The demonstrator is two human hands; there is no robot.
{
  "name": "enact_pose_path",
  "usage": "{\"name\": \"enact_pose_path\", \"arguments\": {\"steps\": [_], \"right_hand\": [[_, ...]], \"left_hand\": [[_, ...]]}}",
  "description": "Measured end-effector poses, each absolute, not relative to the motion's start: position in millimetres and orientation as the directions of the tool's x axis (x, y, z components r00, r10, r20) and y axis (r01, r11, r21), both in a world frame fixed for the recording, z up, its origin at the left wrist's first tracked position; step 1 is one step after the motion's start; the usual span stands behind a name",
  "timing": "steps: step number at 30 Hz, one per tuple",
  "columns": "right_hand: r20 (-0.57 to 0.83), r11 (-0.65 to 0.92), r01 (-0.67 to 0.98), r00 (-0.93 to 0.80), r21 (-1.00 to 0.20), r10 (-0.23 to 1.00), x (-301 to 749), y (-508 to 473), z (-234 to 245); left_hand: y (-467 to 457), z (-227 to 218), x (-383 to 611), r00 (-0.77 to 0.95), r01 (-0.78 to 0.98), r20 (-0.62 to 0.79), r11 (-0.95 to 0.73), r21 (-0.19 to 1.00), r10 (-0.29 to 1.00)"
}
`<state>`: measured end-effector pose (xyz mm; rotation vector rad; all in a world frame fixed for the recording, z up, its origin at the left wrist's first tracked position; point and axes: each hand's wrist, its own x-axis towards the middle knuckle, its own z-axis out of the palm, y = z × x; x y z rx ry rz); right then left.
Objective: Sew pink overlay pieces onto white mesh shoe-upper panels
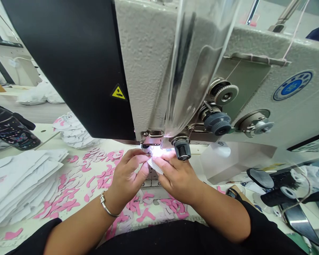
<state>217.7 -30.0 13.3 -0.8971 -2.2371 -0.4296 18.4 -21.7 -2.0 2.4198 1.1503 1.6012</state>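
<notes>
Left hand (126,179) and right hand (177,179), both pinching a white perforated fabric piece (154,166) beneath the presser foot (151,139)

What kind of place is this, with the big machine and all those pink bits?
It looks like a sewing workshop, maybe a small factory. A big industrial sewing machine fills the view, stacks of cut white pieces lie beside it, and pink cut-out shapes are scattered nearby.

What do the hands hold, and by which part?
The right hand holds a small white perforated piece by its lower end; whether the left hand touches it cannot be told.
</notes>
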Motion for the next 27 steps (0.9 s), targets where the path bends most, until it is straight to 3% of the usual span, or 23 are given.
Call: {"name": "enact_pose_path", "arguments": {"steps": [6,20,27], "right_hand": [[0.821,0.728,0.685,-0.398,-0.031,0.410,214.3,-23.2,-5.7],[0.851,0.756,0.653,-0.370,-0.047,0.372,213.6,-17.5,-1.0],[0.833,0.762,0.635,-0.349,-0.126,0.428,214.5,-17.3,5.2]], "left_hand": [[-15.9,-19.6,19.5,0.113,0.483,0.723,-0.673,0.560,0.682],[-15.9,-40.3,20.6,0.181,0.232,0.530,-0.559,0.796,0.829],[-13.1,-42.0,21.2,0.202,0.257,0.490,-0.529,0.809,0.848]]}}
